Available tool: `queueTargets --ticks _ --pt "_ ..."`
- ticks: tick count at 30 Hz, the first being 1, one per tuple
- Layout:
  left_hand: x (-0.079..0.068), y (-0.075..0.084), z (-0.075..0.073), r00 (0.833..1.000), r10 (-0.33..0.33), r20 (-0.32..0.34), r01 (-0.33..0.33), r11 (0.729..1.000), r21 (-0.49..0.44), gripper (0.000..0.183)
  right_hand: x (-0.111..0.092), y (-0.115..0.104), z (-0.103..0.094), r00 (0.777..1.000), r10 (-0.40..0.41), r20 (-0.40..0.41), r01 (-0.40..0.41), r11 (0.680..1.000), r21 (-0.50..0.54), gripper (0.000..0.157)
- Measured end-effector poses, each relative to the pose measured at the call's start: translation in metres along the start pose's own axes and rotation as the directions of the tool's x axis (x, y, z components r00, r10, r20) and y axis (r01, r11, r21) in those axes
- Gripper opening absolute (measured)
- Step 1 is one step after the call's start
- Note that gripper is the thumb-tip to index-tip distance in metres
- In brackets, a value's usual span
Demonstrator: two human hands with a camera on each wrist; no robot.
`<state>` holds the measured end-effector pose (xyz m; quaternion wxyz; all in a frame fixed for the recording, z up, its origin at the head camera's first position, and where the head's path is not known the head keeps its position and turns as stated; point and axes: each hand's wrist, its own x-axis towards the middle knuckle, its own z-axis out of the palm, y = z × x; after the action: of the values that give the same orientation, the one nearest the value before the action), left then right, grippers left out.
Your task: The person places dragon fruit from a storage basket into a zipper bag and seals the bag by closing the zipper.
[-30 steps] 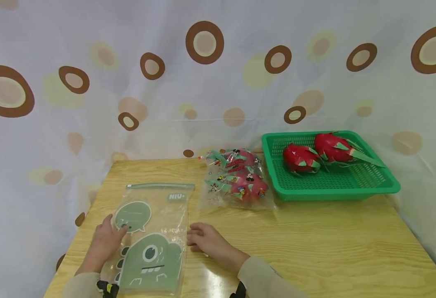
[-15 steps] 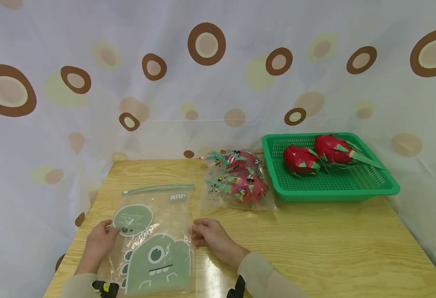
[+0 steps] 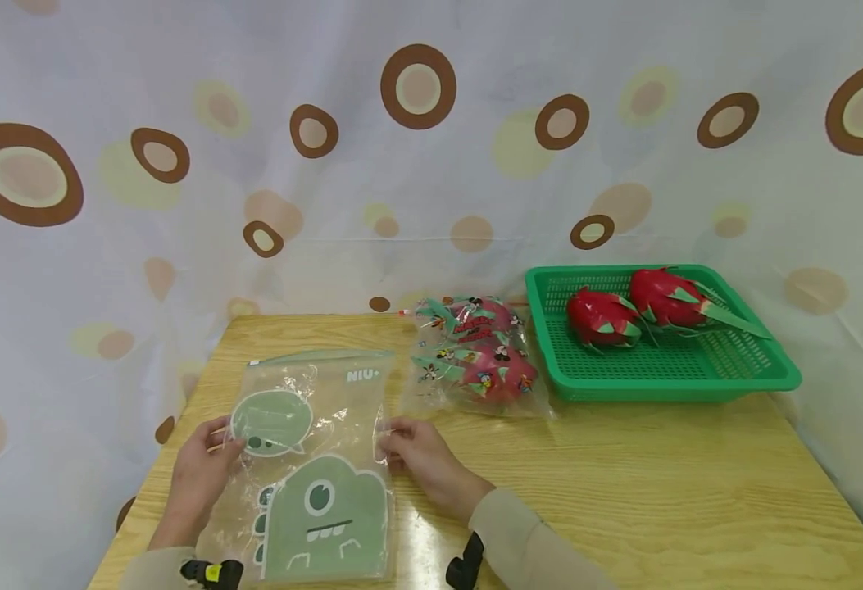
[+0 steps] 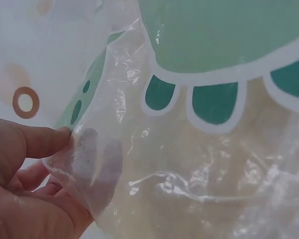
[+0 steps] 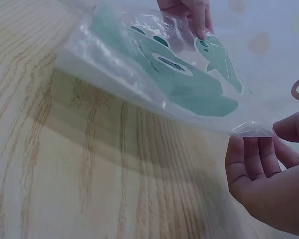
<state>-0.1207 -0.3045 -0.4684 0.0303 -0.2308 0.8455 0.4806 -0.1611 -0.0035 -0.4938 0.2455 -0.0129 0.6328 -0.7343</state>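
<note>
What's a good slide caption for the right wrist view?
A person's left grip and right grip hold opposite sides of a clear green-printed bag above a wood-grain table.

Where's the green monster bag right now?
The monster bag is on the left in the head view, held by its side edges between the left hand and right hand, left of and nearer than the filled bag.

Mostly twos on one wooden table (image 3: 623,475)
I count two clear bags: the monster bag (image 3: 328,508) near the left edge and the cartoon bag (image 3: 431,393) by the far edge. Two red fruits (image 3: 501,375) show inside the cartoon bag and two loose fruits (image 3: 599,316) sit in one green basket (image 3: 674,392) at the far right corner, so that makes four. There are two hands, the left hand (image 3: 198,471) and the right hand (image 3: 427,459), two sleeves (image 3: 530,541) and one spotty cloth (image 3: 475,188).
</note>
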Motion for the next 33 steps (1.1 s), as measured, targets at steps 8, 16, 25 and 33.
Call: queueTargets --ticks 8,16,25,33 --pt "-0.003 0.023 0.004 0.994 0.107 -0.016 -0.108 0.987 -0.118 0.054 -0.004 -0.011 -0.011 0.996 -0.087 -0.031 0.088 0.996 0.022 0.02" --pt "-0.007 0.05 0.017 0.978 0.2 -0.067 -0.21 0.945 -0.252 0.051 -0.016 -0.026 -0.024 0.995 -0.091 -0.043 0.097 0.98 0.176 0.005" --pt "-0.017 0.078 0.039 0.949 0.311 -0.054 -0.311 0.893 -0.325 0.046 -0.034 -0.041 -0.048 0.985 -0.16 -0.065 0.172 0.927 0.332 0.011" --pt "-0.024 0.095 0.062 0.917 0.399 -0.015 -0.378 0.854 -0.359 0.044 -0.05 -0.048 -0.073 0.972 -0.22 -0.086 0.237 0.909 0.343 0.012"
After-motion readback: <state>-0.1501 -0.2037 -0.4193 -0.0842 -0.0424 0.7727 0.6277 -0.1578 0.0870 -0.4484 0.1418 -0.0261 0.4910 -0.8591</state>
